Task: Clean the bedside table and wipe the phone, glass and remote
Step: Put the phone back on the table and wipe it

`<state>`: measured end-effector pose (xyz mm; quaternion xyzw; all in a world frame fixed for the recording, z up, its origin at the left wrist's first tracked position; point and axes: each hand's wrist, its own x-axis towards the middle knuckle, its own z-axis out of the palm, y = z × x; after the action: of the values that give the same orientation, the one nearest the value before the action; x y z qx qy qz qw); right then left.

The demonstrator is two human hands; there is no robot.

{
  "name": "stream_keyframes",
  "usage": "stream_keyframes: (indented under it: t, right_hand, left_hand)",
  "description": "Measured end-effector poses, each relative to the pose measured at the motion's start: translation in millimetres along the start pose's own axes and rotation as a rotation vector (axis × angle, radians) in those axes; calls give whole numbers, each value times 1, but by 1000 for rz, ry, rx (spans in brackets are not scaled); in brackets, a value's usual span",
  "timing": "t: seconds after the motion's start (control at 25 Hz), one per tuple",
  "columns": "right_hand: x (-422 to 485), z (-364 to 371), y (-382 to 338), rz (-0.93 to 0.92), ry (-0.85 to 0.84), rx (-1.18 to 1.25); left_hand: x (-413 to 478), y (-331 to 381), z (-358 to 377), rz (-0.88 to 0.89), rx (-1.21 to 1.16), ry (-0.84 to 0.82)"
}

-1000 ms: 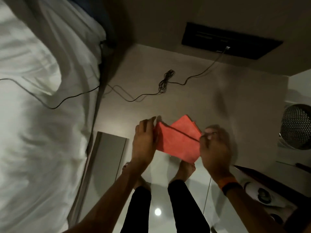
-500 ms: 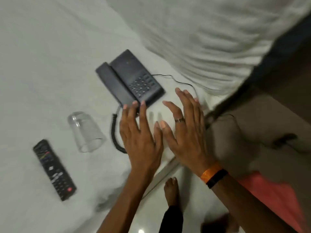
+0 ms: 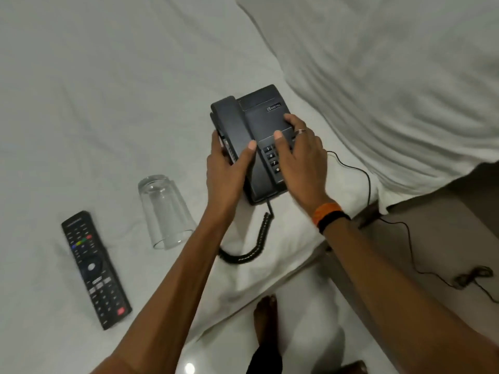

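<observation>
A black desk phone [image 3: 259, 125] lies on the white bed sheet [image 3: 108, 103], its handset on the cradle. My left hand [image 3: 226, 168] grips the phone's left side at the handset. My right hand [image 3: 299, 155] lies over the keypad and clasps the right side. The coiled cord [image 3: 251, 244] trails toward the bed's edge. A clear glass [image 3: 164, 211] stands upside down on the sheet to the left of the phone. A black remote [image 3: 94, 268] lies further left, buttons up.
A white pillow [image 3: 391, 76] fills the upper right. The brown bedside table [image 3: 445, 244] is at the right, with a thin black cable [image 3: 410, 247] running across it. My bare foot [image 3: 266, 317] stands on the glossy floor below.
One second ago both hands held a red cloth over the table. The view then swung to the bed, and my hands reached forward and closed on the phone's two sides.
</observation>
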<state>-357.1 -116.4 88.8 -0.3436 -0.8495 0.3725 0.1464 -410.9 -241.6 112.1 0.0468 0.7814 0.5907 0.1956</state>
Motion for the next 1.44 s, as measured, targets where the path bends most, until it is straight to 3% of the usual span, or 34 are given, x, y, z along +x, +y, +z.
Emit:
stream_keyframes:
  t: [0.12, 0.24, 0.36, 0.56, 0.8, 0.96, 1.16, 1.44]
  right_hand:
    - [-29, -31, 10, 68, 84, 129]
    - [-78, -80, 31, 64, 226, 270]
    - [-139, -132, 69, 151, 314, 408]
    - [-214, -197, 158, 384, 376, 471]
    - [-226, -192, 279, 609, 235, 539]
    - [-205, -169, 324, 697, 170, 328]
    - [-200, -147, 340, 702, 118, 280]
    - [-144, -160, 355, 718, 213, 218]
  left_hand:
    - [-33, 3, 12, -40, -74, -47]
    - [-83, 12, 33, 78, -71, -104]
    - [-143, 17, 74, 156, -54, -231]
    - [-210, -17, 164, 129, 2, -494]
    - [-170, -80, 268, 27, 234, -835]
    - [-131, -111, 310, -56, 285, -977]
    - [-109, -124, 326, -88, 294, -970]
    - [-84, -109, 376, -15, 286, -984]
